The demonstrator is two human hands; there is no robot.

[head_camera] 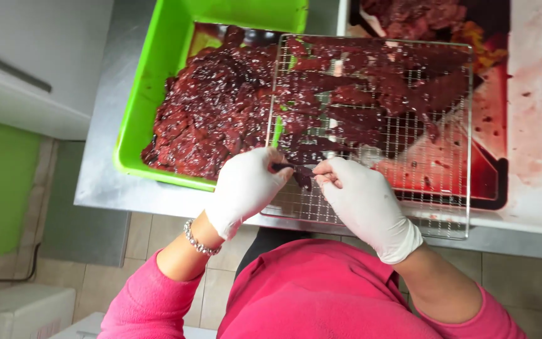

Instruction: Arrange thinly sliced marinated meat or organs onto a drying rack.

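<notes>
A steel counter (pixel 105 182) above tiled floor (pixel 152 235) carries a green tub (pixel 152 69) of marinated meat. Left hand (pixel 246 188) and right hand (pixel 362 201) together pinch a meat strip (pixel 301 174) over the wire rack (pixel 437 220).

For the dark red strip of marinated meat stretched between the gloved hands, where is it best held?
By its two ends, as now: left hand and right hand each pinch an end of the dark red meat strip from the sides, keeping the limp piece flat above the wire rack.
</notes>
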